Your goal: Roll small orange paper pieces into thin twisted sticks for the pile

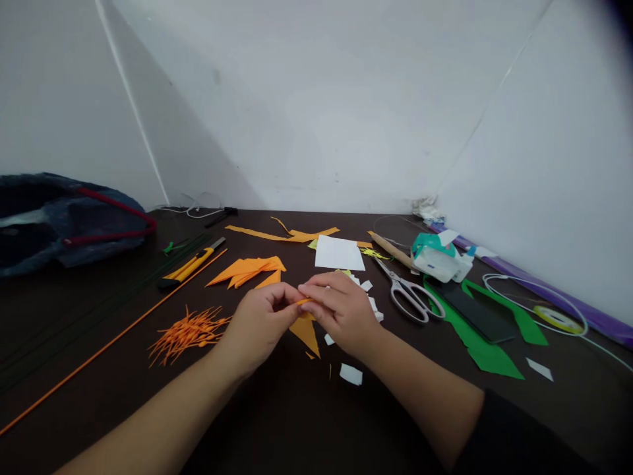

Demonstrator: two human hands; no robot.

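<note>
My left hand (256,324) and my right hand (345,313) meet at the middle of the dark table. Between their fingertips is a small orange paper strip (303,301), mostly hidden by the fingers. Both hands are closed in a pinch on it. Under them lies a pointed orange paper piece (305,335). Just beyond my left hand are folded orange paper petals (250,270). Beside that wrist sits a heap of thin orange paper stamens (190,335). Small white paper scraps (351,374) are scattered about my right hand.
Scissors (411,295) lie right of my hands, near green paper (487,356), a black phone (472,310) and a tape roll (558,319). To the left are a yellow cutter knife (188,265), a long orange stick (119,334) and a denim bag (69,224). A white sheet (339,253) lies ahead.
</note>
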